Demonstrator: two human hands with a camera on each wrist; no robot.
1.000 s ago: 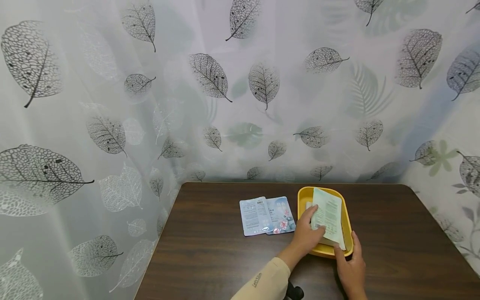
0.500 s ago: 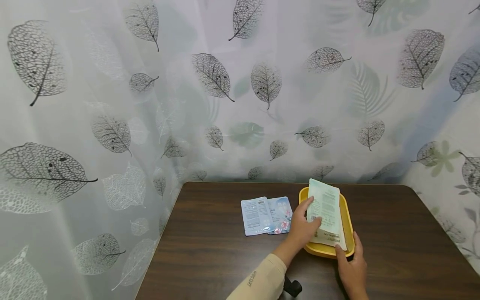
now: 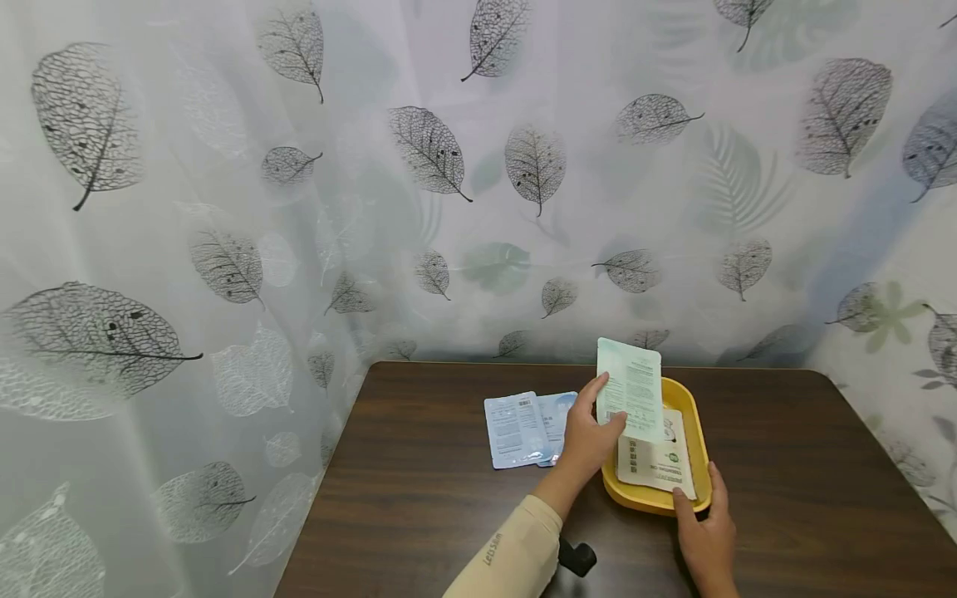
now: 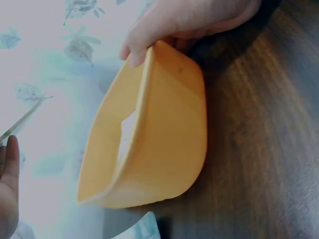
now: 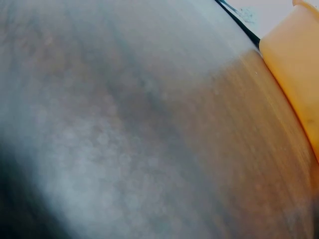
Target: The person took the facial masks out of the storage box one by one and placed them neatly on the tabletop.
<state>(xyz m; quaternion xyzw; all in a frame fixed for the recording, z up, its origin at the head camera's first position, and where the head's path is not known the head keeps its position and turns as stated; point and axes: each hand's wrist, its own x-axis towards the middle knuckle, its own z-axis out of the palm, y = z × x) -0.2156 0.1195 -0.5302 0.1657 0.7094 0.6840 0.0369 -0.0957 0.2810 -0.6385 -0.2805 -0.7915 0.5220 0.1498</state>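
My left hand (image 3: 586, 432) pinches a pale green sheet-mask packet (image 3: 631, 386) by its left side, with the thumb on the printed face. That packet hangs over the left part of a yellow plastic bin (image 3: 641, 498). Inside the bin lies a cream packet (image 3: 658, 467) with dark print. At the bin's near right corner, my right hand (image 3: 706, 527) grips the rim. In the left wrist view the right hand (image 4: 194, 17) has its fingertips over the rim of the bin (image 4: 172, 129), while the left hand (image 4: 7, 194) shows at the left edge.
Two light blue packets, one front (image 3: 516, 432) and one behind (image 3: 552, 415), overlap on the brown wooden table (image 3: 419, 498) left of the bin. A black device (image 3: 577, 558) sits by the left sleeve. A leaf-printed curtain (image 3: 478, 216) hangs behind the table.
My left hand has drawn the green packet up and left from the bin, uncovering more of the cream packet below. The right hand keeps its grip on the rim.
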